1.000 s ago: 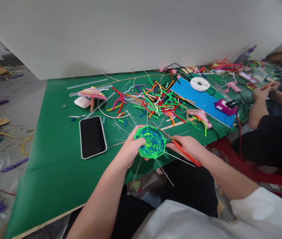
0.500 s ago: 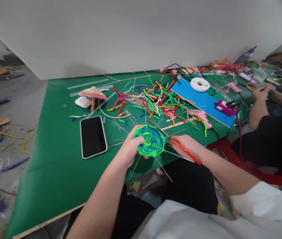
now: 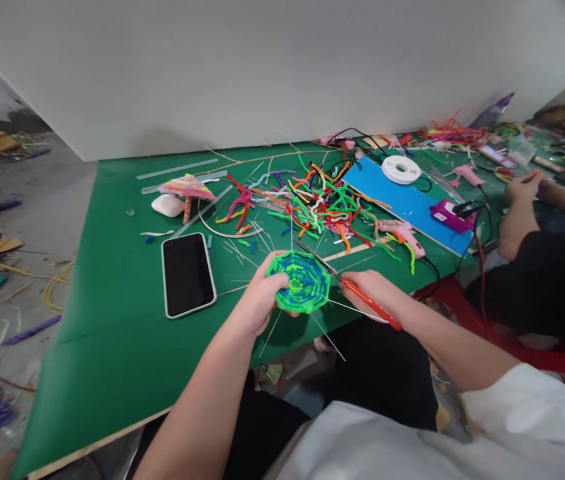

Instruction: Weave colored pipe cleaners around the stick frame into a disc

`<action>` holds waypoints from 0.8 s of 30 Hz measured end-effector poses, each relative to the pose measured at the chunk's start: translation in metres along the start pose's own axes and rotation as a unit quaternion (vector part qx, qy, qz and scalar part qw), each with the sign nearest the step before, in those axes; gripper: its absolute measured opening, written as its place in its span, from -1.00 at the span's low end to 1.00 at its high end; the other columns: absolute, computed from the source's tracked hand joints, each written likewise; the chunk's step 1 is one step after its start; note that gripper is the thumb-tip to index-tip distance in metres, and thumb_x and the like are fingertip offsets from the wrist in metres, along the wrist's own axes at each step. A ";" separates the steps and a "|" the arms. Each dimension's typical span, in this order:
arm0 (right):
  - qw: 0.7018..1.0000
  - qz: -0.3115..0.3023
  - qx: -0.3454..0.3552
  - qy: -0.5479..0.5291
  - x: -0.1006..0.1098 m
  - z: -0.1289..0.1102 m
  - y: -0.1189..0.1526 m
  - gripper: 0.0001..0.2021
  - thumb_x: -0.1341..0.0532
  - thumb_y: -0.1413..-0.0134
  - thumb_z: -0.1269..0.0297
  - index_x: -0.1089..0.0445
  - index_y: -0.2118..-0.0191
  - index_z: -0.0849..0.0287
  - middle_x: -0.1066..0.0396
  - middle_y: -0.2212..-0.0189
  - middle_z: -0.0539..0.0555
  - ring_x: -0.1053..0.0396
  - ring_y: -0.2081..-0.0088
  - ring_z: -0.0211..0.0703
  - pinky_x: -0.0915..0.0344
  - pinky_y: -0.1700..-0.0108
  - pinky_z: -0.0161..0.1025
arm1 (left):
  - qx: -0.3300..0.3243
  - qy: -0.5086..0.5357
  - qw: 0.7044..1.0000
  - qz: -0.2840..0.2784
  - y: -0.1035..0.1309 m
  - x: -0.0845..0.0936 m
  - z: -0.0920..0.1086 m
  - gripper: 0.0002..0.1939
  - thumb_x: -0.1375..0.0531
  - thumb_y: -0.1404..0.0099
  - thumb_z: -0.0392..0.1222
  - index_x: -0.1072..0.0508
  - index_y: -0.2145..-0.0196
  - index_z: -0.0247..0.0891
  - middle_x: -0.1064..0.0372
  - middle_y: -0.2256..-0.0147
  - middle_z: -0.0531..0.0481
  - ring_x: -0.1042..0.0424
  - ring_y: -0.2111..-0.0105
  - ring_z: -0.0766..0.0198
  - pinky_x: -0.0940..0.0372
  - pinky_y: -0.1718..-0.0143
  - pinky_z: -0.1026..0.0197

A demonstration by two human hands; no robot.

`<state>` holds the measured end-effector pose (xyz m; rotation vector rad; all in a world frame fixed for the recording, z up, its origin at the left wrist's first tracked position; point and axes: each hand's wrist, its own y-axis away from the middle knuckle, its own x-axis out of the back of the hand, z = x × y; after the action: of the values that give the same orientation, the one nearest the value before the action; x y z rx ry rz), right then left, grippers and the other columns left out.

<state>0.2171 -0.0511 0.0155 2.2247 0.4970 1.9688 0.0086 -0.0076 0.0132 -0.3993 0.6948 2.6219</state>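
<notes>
My left hand (image 3: pixel 266 291) is closed on the left side of a green and blue woven disc (image 3: pixel 302 283), its thumb lying across the front. Thin pale spokes stick out all round the disc's edge. My right hand (image 3: pixel 362 290) grips scissors with red handles (image 3: pixel 372 303). Their dark blades point up and left, lying along the disc's upper right edge. Whether the blades touch a spoke I cannot tell. Below the scissors, one white spoke runs from the disc toward the red handle.
Behind the disc lies a heap of coloured pipe cleaners (image 3: pixel 320 200). A phone (image 3: pixel 188 275), a small woven umbrella (image 3: pixel 186 189) and a white case (image 3: pixel 167 205) are at left. To the right are a pink glue gun (image 3: pixel 402 235), a blue board (image 3: pixel 387 193), a white spool (image 3: pixel 401 169) and another person's hands (image 3: pixel 527 187).
Almost nothing differs. The disc and scissors have shifted very slightly, and the white spoke by the red handle looks more bent. Both hands keep their hold.
</notes>
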 end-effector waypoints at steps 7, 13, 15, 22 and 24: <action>1.000 -0.005 -0.003 0.000 -0.003 0.001 -0.003 -0.76 0.07 -0.07 0.24 -0.25 0.48 0.15 -0.39 0.53 0.09 -0.39 0.45 -0.14 -0.04 0.46 -0.32 | 0.002 -0.002 1.000 0.009 -0.001 0.000 -0.001 -0.53 -0.05 0.11 -0.36 -0.21 0.16 -0.19 -0.27 0.43 0.06 -0.34 0.65 0.30 -0.27 0.80 0.26; 1.000 -0.005 -0.013 -0.001 -0.004 0.001 -0.005 -0.78 0.06 -0.05 0.27 -0.24 0.49 0.15 -0.40 0.54 0.07 -0.39 0.44 -0.15 -0.03 0.46 -0.33 | 0.000 0.005 1.000 0.015 -0.002 0.000 -0.003 -0.54 -0.05 0.11 -0.37 -0.22 0.17 -0.18 -0.26 0.46 0.09 -0.33 0.66 0.31 -0.27 0.81 0.26; 1.000 -0.005 -0.014 0.000 -0.004 0.001 -0.005 -0.78 0.06 -0.05 0.25 -0.25 0.49 0.15 -0.40 0.53 0.08 -0.40 0.44 -0.14 -0.03 0.46 -0.33 | 0.000 0.007 1.000 0.017 -0.003 0.000 -0.003 -0.54 -0.05 0.11 -0.37 -0.22 0.18 -0.18 -0.27 0.47 0.09 -0.32 0.67 0.32 -0.27 0.81 0.27; 1.000 -0.001 -0.015 0.012 -0.005 0.002 -0.005 -0.77 0.06 -0.06 0.23 -0.26 0.47 0.15 -0.42 0.50 0.08 -0.41 0.41 -0.12 -0.03 0.45 -0.33 | -0.001 0.003 1.000 0.018 -0.003 0.000 -0.003 -0.57 -0.05 0.11 -0.38 -0.25 0.20 -0.17 -0.28 0.50 0.10 -0.32 0.67 0.32 -0.26 0.82 0.28; 1.000 -0.003 -0.016 0.012 -0.006 0.003 -0.005 -0.77 0.06 -0.07 0.23 -0.26 0.47 0.15 -0.42 0.50 0.09 -0.41 0.41 -0.11 -0.04 0.45 -0.33 | -0.001 0.004 1.000 0.017 -0.003 0.000 -0.003 -0.57 -0.05 0.11 -0.38 -0.25 0.21 -0.16 -0.28 0.50 0.11 -0.31 0.67 0.33 -0.26 0.82 0.28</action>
<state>0.2183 -0.0480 0.0084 2.1796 0.4707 1.9892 0.0102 -0.0068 0.0096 -0.4023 0.7091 2.6543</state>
